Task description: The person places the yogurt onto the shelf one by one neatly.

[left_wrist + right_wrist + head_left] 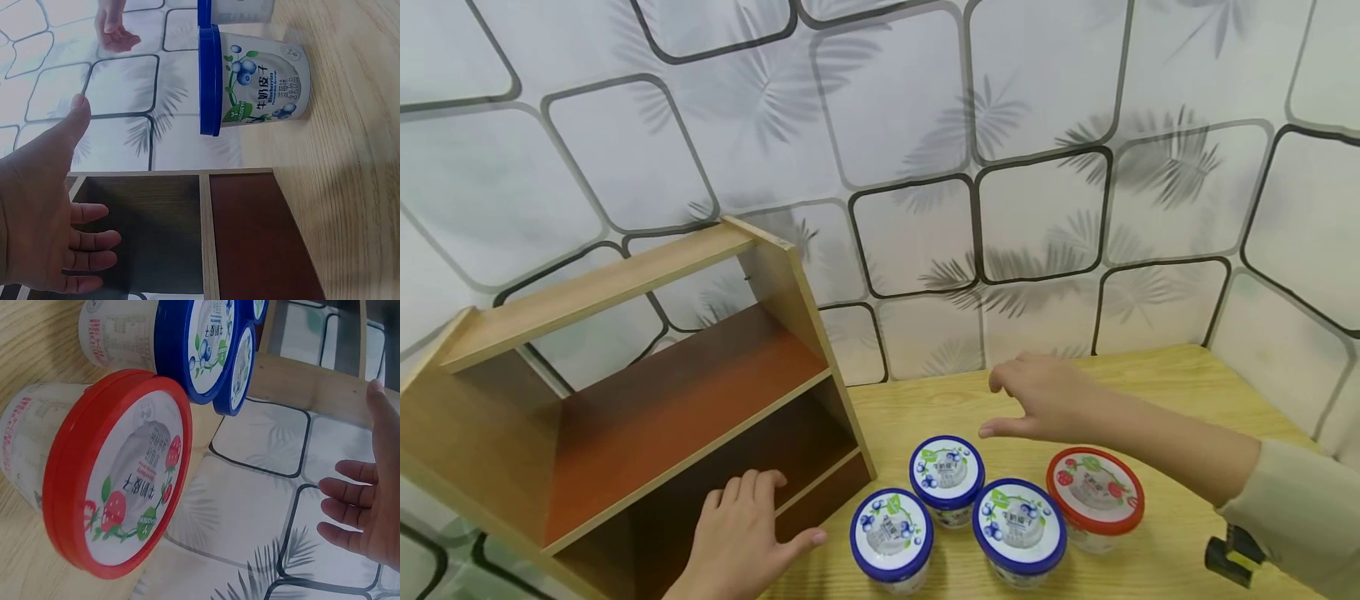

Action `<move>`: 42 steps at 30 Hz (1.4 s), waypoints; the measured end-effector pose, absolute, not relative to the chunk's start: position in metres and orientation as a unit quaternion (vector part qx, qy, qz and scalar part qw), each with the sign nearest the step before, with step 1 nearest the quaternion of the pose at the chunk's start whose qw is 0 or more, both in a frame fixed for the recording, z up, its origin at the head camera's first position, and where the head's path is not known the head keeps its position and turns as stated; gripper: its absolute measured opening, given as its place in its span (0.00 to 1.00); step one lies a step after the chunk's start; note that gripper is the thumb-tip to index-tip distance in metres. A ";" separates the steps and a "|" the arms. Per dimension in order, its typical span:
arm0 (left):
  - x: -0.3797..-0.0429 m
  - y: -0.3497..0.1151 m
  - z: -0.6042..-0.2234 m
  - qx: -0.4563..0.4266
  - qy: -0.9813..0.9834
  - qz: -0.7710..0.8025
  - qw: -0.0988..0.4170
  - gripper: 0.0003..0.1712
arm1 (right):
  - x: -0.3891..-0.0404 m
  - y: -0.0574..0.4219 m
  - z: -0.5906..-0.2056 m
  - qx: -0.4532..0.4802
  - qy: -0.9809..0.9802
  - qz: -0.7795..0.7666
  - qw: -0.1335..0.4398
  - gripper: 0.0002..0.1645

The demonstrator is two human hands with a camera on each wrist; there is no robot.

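My left hand [737, 533], thumb spread from the fingers, hovers in front of the shelf's lower compartment and touches no tub. My right hand [1048, 400] is in the air over the table behind the tubs, its fingers loosely bent and holding nothing. Three blueberry yogurt-style tubs with blue lids stand together: a left tub [891, 533], a back tub [947, 471] and a right tub [1019, 527]. Beside the right one stands a red-lidded strawberry tub [1096, 492]. In the right wrist view the strawberry tub [119, 475] is closest to the camera.
A small wooden shelf [692, 425] with a reddish-brown board stands at left, angled toward the tubs. The light wooden table [1165, 392] runs back to a wall covering [910, 100] with rounded squares and leaves. A small dark object [1232, 557] hangs under the right sleeve.
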State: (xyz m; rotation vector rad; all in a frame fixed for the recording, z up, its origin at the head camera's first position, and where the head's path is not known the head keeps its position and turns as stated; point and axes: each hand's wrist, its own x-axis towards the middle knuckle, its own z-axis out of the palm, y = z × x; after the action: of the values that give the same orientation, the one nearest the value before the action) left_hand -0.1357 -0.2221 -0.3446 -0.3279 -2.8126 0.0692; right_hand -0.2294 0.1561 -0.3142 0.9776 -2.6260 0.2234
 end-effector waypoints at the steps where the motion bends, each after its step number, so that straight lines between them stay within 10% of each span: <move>1: -0.135 -0.222 -0.344 -0.113 -0.982 0.025 0.152 0.43 | -0.230 0.154 -0.314 0.347 -0.920 0.078 0.163 0.36; 42: -0.127 -0.238 -0.350 -0.078 -0.969 0.075 0.221 0.43 | -0.249 0.087 -0.323 0.438 -0.859 0.032 0.263 0.39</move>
State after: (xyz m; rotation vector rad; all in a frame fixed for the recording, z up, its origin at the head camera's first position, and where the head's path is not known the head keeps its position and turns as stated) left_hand -0.1265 -0.2382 -0.3505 -0.2148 -2.6785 0.2083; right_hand -0.2485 0.0869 -0.3231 1.1844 -2.3228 0.0855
